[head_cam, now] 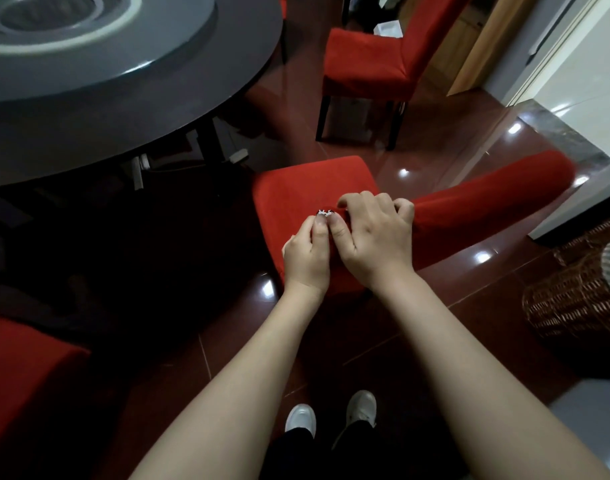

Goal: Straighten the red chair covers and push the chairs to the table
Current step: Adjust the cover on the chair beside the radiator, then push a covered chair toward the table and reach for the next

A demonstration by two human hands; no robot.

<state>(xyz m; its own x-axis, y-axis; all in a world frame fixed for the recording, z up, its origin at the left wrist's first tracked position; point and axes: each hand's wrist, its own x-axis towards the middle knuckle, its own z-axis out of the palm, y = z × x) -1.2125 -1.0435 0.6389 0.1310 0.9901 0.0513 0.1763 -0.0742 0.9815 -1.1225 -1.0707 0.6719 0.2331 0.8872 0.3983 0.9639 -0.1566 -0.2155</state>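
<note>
Gap from chair (307,192) to table (123,109): open floor (227,209).
Right: wicker basket (573,299) near chair back.
Ahead: 1 far chair (362,64), well apart.

Table (88,133) cut off at top and left edges. Lower-left chair (19,368) cropped at left edge; wicker basket (573,299) cropped at right. Fingertips of the right hand (372,233) hidden in a fold of the red chair cover (296,188). Silvery item (324,212) by the left hand (305,252): too small to identify.

Red-covered chair (307,188) stands apart from round dark table (123,109).

Bare arms (452,341), black trousers (296,452), 2 white shoes (300,419), jewelled ring (324,212).
</note>
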